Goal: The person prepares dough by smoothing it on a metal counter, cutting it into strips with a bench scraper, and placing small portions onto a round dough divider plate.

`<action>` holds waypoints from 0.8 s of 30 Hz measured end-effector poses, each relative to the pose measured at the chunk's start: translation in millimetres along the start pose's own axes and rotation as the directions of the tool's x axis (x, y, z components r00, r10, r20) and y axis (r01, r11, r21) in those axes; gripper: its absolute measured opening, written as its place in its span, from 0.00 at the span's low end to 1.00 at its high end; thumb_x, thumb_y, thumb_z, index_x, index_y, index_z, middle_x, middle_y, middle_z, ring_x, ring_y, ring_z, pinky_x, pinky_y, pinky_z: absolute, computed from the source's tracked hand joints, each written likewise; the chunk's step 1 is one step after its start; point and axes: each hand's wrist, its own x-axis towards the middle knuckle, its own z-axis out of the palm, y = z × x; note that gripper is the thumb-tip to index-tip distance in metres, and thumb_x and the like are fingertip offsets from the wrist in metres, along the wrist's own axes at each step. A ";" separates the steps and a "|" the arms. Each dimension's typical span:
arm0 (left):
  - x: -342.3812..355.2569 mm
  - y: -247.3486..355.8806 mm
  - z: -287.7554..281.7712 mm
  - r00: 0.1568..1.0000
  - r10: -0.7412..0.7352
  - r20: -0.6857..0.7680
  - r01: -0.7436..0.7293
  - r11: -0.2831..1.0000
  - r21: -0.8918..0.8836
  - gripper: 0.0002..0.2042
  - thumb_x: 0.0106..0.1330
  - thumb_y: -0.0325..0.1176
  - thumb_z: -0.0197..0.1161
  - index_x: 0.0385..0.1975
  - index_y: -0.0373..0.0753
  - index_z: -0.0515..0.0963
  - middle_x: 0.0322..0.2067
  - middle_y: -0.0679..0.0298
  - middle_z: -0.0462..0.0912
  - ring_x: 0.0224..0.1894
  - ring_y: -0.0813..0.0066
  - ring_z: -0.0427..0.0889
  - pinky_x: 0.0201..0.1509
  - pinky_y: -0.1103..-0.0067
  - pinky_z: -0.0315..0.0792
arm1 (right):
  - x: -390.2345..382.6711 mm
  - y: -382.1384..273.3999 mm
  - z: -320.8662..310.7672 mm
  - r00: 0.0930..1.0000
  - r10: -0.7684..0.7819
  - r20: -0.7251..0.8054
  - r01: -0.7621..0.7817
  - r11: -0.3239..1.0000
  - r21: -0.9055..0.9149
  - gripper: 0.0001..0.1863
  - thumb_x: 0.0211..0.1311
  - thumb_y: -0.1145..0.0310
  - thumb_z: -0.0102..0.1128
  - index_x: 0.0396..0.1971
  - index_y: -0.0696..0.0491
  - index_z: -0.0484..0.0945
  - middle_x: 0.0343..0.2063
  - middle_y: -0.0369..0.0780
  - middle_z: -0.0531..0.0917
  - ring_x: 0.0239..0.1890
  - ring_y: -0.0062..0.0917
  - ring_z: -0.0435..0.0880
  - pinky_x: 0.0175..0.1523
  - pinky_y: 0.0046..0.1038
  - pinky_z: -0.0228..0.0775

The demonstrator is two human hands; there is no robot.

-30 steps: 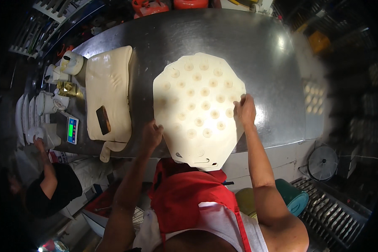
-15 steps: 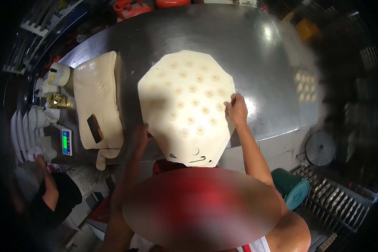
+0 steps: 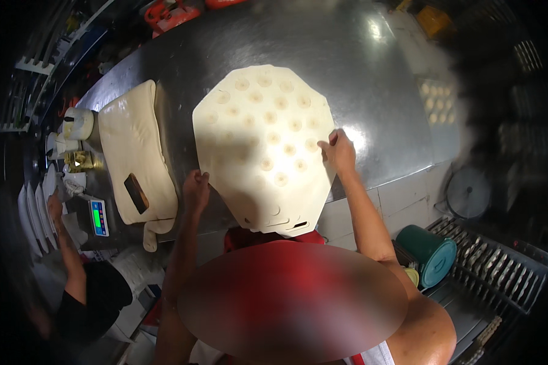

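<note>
cream-coloured and many-sided, a board (image 3: 298, 193) dotted with round ringed marks (image 3: 295, 125) is held at the centre of the frame over a dark metal surface (image 3: 371, 79), its right edge gripped by the right hand (image 3: 341, 152) and its left edge met by the curled left hand (image 3: 196, 190), whose hold on it cannot be told. at the left, a pale slab of dough (image 3: 131, 140) is topped by a dark oblong object (image 3: 136, 193), and a green-lit scale (image 3: 98, 218) is set near it. round pale pieces (image 3: 438, 103) are laid out at the right, and a green bin (image 3: 429, 255) is seen at the lower right.
</note>
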 end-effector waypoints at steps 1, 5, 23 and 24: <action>3.5 1.1 -5.4 1.000 0.012 -0.008 -0.012 1.000 -0.002 0.13 0.76 0.37 0.65 0.45 0.30 0.80 0.27 0.61 0.82 0.28 0.73 0.85 0.32 0.74 0.79 | -5.4 -4.3 0.7 1.000 0.007 -0.005 -0.007 1.000 -0.003 0.20 0.58 0.65 0.83 0.33 0.56 0.75 0.25 0.43 0.84 0.27 0.35 0.83 0.38 0.36 0.76; 12.5 -3.5 -6.4 0.996 -0.086 -0.033 0.083 0.992 -0.095 0.14 0.76 0.36 0.65 0.49 0.28 0.81 0.28 0.61 0.83 0.25 0.76 0.84 0.30 0.74 0.79 | -16.1 -17.1 -0.9 0.998 0.055 0.010 -0.055 0.998 -0.029 0.21 0.59 0.64 0.83 0.33 0.56 0.75 0.25 0.43 0.84 0.28 0.34 0.82 0.38 0.37 0.76; 45.0 7.4 -16.0 0.973 0.220 0.063 -0.229 0.939 0.258 0.18 0.76 0.36 0.57 0.57 0.32 0.83 0.31 0.55 0.87 0.33 0.65 0.88 0.42 0.68 0.80 | -29.4 0.8 14.4 0.998 0.053 -0.019 -0.055 0.994 -0.099 0.21 0.61 0.67 0.79 0.43 0.57 0.74 0.31 0.42 0.84 0.35 0.33 0.85 0.44 0.37 0.77; 44.7 15.5 -13.8 0.979 0.192 0.062 -0.202 0.934 0.296 0.19 0.75 0.37 0.57 0.58 0.32 0.83 0.34 0.52 0.89 0.36 0.60 0.90 0.45 0.66 0.81 | -29.1 3.4 11.5 0.998 0.057 -0.022 -0.059 0.992 -0.107 0.21 0.61 0.67 0.79 0.43 0.57 0.74 0.31 0.42 0.84 0.35 0.33 0.85 0.44 0.37 0.77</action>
